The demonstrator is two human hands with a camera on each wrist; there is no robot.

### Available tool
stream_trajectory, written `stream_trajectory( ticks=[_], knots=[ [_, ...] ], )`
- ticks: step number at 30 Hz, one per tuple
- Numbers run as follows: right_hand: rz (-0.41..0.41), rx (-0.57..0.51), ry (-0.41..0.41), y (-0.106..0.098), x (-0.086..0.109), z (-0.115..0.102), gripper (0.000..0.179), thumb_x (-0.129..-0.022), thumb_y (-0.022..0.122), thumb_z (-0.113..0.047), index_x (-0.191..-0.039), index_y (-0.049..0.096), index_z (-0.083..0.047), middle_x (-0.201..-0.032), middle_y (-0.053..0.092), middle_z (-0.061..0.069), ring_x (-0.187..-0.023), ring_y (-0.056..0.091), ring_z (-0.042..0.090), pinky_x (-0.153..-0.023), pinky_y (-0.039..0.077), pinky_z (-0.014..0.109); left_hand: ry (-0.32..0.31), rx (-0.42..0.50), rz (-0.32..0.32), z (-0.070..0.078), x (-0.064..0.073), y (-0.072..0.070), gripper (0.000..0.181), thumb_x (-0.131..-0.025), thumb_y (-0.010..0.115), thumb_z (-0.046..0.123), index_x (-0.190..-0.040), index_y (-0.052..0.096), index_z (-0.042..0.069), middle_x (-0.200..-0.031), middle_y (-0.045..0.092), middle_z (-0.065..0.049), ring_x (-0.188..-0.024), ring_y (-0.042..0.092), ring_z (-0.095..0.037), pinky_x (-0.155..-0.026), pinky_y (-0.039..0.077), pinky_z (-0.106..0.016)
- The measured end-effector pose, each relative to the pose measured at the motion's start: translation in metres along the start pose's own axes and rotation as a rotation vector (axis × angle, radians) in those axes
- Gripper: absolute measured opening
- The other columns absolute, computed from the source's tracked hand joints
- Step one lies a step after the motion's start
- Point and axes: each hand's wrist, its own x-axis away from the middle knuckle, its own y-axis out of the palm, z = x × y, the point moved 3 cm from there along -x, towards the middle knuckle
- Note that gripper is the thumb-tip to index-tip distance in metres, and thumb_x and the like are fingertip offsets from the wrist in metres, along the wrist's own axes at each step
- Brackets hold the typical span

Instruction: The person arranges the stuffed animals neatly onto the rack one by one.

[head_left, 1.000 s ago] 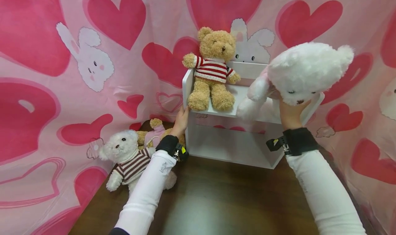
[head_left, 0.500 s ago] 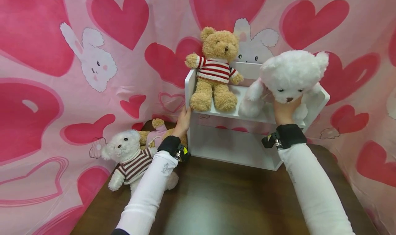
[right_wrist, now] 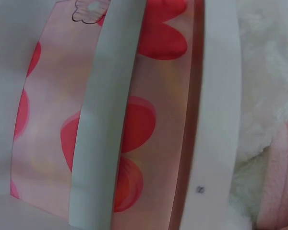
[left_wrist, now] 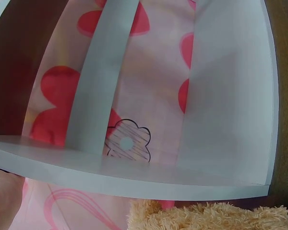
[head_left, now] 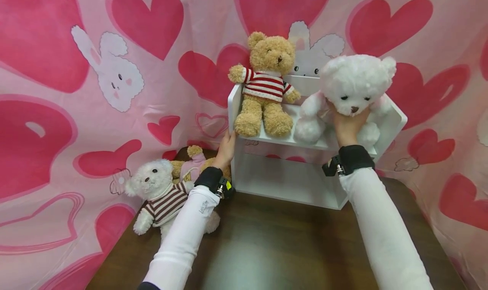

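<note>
In the head view my right hand (head_left: 348, 126) grips a white teddy bear (head_left: 356, 80) at the chest, just under its chin. The bear is upright on the upper level of a white shelf unit (head_left: 286, 175), legs spread to either side of my wrist. Its fur and pink garment (right_wrist: 277, 177) fill the right edge of the right wrist view. My left hand (head_left: 225, 149) touches the unit's left side panel (left_wrist: 134, 184) from outside, fingers pointing up along it. Left of the white bear sits a tan teddy bear (head_left: 264, 82) in a red-and-white striped sweater.
On the brown table (head_left: 274, 247), a white bear in a brown-striped shirt (head_left: 167, 203) lies at the left, partly behind my left forearm. Behind it lies a tan bear in a pink top (head_left: 192, 167). Pink heart-patterned cloth (head_left: 160, 86) hangs around the table.
The white bear has moved left and back onto the upper shelf, its head tipping up from a forward lean. My right hand moved with it; my left hand stays at the side panel.
</note>
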Motion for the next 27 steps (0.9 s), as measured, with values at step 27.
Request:
stream_trajectory(
  ticks=[27],
  knots=[
    [-0.260, 0.584, -0.051, 0.012, 0.003, 0.012, 0.112, -0.072, 0.076, -0.031, -0.146, -0.006, -0.013, -0.141, 0.009, 0.025, -0.133, 0.012, 0.034, -0.109, 0.017, 0.040, 0.008, 0.013, -0.006, 0.000, 0.001, 0.000, 0.054, -0.101, 0.030, 0.026, -0.146, 0.009, 0.003, -0.145, 0.027, -0.020, -0.132, 0.027, -0.029, -0.107, 0.021, -0.043]
  ],
)
